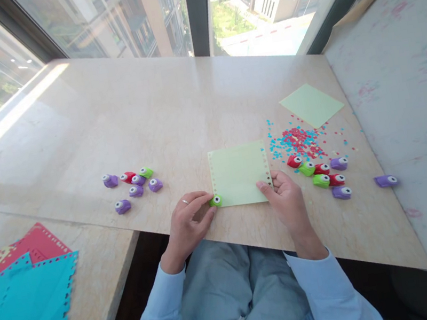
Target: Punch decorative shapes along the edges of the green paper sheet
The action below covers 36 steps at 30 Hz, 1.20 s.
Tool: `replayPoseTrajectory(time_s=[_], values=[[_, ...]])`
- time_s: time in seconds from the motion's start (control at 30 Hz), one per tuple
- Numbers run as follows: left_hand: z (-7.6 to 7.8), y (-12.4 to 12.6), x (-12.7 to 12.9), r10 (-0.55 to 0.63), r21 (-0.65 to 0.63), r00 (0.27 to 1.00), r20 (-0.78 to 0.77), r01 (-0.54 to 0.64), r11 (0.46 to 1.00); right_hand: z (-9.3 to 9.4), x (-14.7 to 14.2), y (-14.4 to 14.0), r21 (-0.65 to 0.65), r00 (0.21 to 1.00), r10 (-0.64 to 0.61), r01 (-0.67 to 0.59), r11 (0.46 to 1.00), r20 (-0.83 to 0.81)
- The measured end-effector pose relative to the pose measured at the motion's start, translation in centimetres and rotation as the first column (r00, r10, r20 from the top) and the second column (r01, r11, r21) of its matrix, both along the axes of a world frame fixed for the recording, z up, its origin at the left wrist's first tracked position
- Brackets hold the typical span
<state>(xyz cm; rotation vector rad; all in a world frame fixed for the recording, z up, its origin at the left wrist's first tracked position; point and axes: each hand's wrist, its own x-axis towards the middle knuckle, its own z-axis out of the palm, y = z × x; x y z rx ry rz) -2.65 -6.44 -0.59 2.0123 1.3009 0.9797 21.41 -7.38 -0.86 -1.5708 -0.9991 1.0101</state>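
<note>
- My left hand [189, 222] is pinching the green punch [216, 200].
- My right hand [288, 202] is clamping the sheet [239, 175].
- I'm seemingly punching its left edge; the next press is probably needing stillness.

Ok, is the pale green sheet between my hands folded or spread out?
Spread out: the pale green sheet shows a broad flat face with no visible fold, between your left hand and right hand.

The single head view looks forward and down from above grey-blue cloth trousers [212, 284], close over the bare left hand [193, 220] and bare right hand [287, 199], across a pale beige marbled tabletop [165, 113] to dark-framed glass windows [126, 17] at the far side.
</note>
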Motion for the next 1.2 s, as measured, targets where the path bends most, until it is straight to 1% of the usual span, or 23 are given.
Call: replayPoseTrajectory(time_s=[0.33, 0.57, 0.7, 0.77, 0.83, 0.93, 1.0, 1.07, 1.1, 1.13, 1.17, 1.2], values=[[-0.4, 0.0, 0.0, -0.001, 0.012, 1.000, 0.002, 0.001, 1.000, -0.4, 0.2, 0.1, 0.015, 1.000, 0.009, -0.010, 1.000, 0.013], [-0.4, 0.0, 0.0, -0.002, 0.020, 1.000, -0.004, 0.002, 1.000, -0.5, 0.3, 0.1, 0.033, 1.000, 0.019, -0.019, 0.999, -0.004], [-0.3, -0.1, 0.1, -0.001, 0.014, 1.000, 0.000, 0.001, 1.000, -0.7, 0.3, 0.2, 0.036, 0.999, 0.029, -0.031, 0.999, 0.034], [-0.3, -0.1, 0.1, -0.002, -0.008, 1.000, 0.029, 0.002, 1.000, -0.8, 0.3, 0.2, 0.036, 0.997, 0.030, -0.032, 0.999, 0.066], [-0.1, 0.0, -0.1, 0.013, -0.050, 0.996, 0.090, -0.008, 0.999, -0.9, 0.4, 0.2, 0.039, 0.995, 0.026, -0.030, 0.999, 0.092], [0.6, 0.4, -0.6, 0.072, -0.164, 0.976, 0.206, -0.038, 0.986, -1.0, 0.4, 0.2, 0.049, 0.993, 0.022, -0.028, 0.998, 0.120], [1.5, 1.0, -1.2, 0.111, -0.270, 0.966, 0.234, -0.046, 0.962, -1.0, 0.3, 0.2, 0.057, 0.992, 0.021, -0.029, 0.998, 0.127], [2.5, 1.8, -1.6, 0.117, -0.381, 0.976, 0.182, -0.040, 0.924, -0.9, 0.3, 0.2, 0.057, 0.991, 0.022, -0.030, 0.998, 0.136], [3.0, 2.3, -1.7, 0.096, -0.444, 0.987, 0.133, -0.027, 0.896, -0.9, 0.3, 0.2, 0.054, 0.990, 0.023, -0.031, 0.998, 0.141], [3.5, 2.8, -1.8, 0.069, -0.518, 0.993, 0.094, -0.010, 0.856, -0.9, 0.3, 0.2, 0.050, 0.989, 0.025, -0.032, 0.998, 0.145], [3.9, 3.3, -1.7, 0.038, -0.597, 0.997, 0.061, 0.006, 0.802, -0.9, 0.3, 0.3, 0.047, 0.989, 0.026, -0.034, 0.998, 0.146], [4.2, 3.9, -1.6, 0.007, -0.675, 1.000, 0.026, 0.013, 0.738, -0.9, 0.3, 0.3, 0.047, 0.989, 0.027, -0.034, 0.998, 0.143]])
